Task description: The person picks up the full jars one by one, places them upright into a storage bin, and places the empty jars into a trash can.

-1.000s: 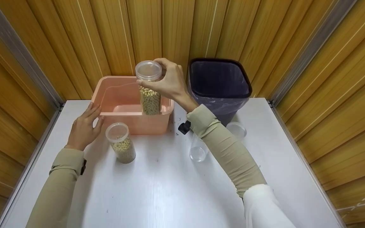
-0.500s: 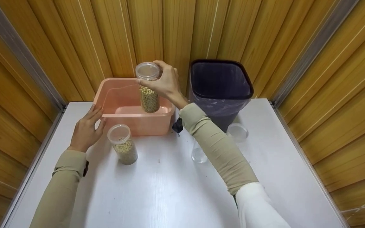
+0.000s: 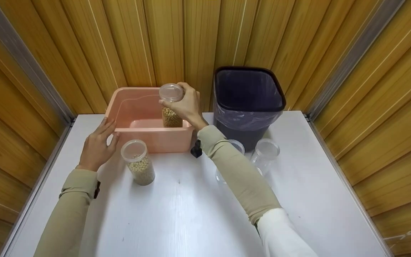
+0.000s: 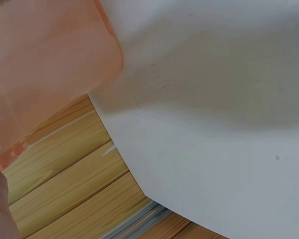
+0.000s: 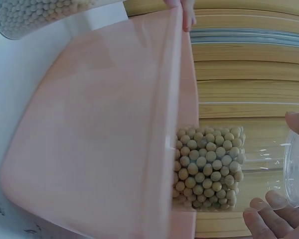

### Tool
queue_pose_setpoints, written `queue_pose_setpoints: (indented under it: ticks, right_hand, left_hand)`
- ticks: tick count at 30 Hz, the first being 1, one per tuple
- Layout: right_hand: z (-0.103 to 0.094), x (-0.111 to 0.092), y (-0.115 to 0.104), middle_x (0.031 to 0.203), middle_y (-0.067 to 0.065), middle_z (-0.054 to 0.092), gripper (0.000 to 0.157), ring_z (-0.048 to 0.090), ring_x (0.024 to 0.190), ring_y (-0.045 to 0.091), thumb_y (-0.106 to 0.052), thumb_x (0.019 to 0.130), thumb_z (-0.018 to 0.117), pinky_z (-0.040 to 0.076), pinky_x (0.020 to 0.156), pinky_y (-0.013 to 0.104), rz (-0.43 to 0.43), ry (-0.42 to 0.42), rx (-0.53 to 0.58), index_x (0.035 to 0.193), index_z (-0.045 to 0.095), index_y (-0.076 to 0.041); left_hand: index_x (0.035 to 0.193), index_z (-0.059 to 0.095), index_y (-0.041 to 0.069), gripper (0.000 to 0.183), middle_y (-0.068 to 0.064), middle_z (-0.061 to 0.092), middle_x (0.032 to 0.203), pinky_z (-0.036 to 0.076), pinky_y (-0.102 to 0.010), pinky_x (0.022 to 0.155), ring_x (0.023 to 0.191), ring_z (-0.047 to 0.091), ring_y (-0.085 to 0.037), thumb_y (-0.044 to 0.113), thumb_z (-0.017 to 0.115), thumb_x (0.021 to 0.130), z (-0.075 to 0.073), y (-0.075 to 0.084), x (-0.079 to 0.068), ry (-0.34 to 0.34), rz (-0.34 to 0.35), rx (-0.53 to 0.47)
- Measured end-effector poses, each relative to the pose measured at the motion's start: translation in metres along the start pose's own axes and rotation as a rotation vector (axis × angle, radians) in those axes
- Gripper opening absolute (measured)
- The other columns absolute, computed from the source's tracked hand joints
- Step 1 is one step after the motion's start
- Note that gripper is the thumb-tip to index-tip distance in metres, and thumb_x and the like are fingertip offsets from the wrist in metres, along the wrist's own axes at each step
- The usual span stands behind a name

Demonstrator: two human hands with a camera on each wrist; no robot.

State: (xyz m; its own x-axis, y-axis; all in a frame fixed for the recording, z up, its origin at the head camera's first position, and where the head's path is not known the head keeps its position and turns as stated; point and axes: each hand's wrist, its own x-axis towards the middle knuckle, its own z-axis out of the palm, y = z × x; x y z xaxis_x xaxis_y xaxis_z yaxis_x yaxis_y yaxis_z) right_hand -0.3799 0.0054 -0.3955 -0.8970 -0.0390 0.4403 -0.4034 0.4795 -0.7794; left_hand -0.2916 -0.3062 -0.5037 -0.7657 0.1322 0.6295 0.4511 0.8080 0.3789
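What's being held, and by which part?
The right hand grips a clear jar of beans around its upper part; the left hand touches the pink tub's rim.

Pink basin (image 3: 152, 140) in all views

Khaki sleeves (image 3: 66, 210) are worn with white cloth (image 3: 284, 232) above the right one and small black wrist pieces (image 3: 196, 149).

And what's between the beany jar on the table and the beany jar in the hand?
The pink tub's front wall is between them; the head view shows that.
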Motion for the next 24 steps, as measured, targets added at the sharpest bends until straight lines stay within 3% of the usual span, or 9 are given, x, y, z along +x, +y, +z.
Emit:
queue_pose_setpoints:
  ticks: [5,15,24]
  right_hand:
    - [0.009,-0.007,0.013,0.123,0.01,0.074,0.076,0.067,0.114,0.026,-0.039,0.07,0.098,0.057,0.093,0.033,0.026,0.004,-0.023,0.133,0.071,-0.008]
    - [0.027,-0.02,0.037,0.112,0.013,0.079,0.075,0.074,0.102,0.025,-0.03,0.069,0.101,0.059,0.088,0.03,0.056,-0.015,0.035,0.13,0.068,-0.001]
    - [0.031,-0.023,0.041,0.116,0.013,0.077,0.079,0.072,0.106,0.025,-0.034,0.069,0.102,0.059,0.092,0.032,0.041,-0.038,-0.036,0.13,0.068,0.0]
  left_hand:
    - [0.14,0.064,-0.009,0.042,-0.028,0.062,0.146,0.046,-0.066,0.114,0.147,0.05,-0.047,0.009,0.07,0.103,-0.001,0.001,0.0,0.003,-0.001,0.0]
    - [0.141,0.064,-0.009,0.043,-0.027,0.062,0.147,0.045,-0.067,0.114,0.147,0.05,-0.047,0.009,0.071,0.102,0.0,0.001,-0.001,0.004,-0.004,-0.005]
    - [0.141,0.064,-0.008,0.043,-0.027,0.063,0.147,0.044,-0.066,0.115,0.148,0.049,-0.046,0.009,0.07,0.103,0.0,0.002,-0.001,0.004,-0.011,-0.01]
